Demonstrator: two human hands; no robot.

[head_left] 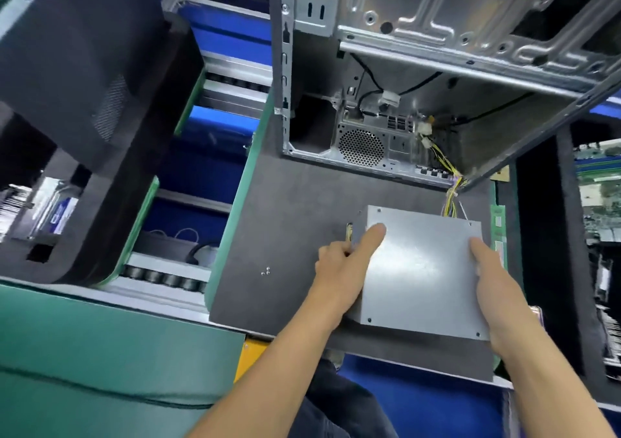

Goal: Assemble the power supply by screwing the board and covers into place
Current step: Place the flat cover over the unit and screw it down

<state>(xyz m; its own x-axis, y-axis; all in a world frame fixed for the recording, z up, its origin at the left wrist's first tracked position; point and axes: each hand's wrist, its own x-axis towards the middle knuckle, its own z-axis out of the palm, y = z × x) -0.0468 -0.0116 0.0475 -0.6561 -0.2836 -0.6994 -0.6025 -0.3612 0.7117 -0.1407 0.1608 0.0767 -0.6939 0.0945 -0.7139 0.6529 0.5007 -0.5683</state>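
We clasp the power supply [420,269] — rigid, slick, probably heavy — left hand [339,266] at nine o'clock, right hand [494,279] at three.

Right fingers [479,253] behind power supply [423,269]

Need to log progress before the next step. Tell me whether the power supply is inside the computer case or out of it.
Out. The power supply lies on the grey mat before the open case, held by both hands; only its yellow wires run into the case.

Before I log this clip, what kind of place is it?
Most likely a computer assembly line: an open PC case and a power supply gripped by both hands sit on a grey pallet, beside conveyor rollers.
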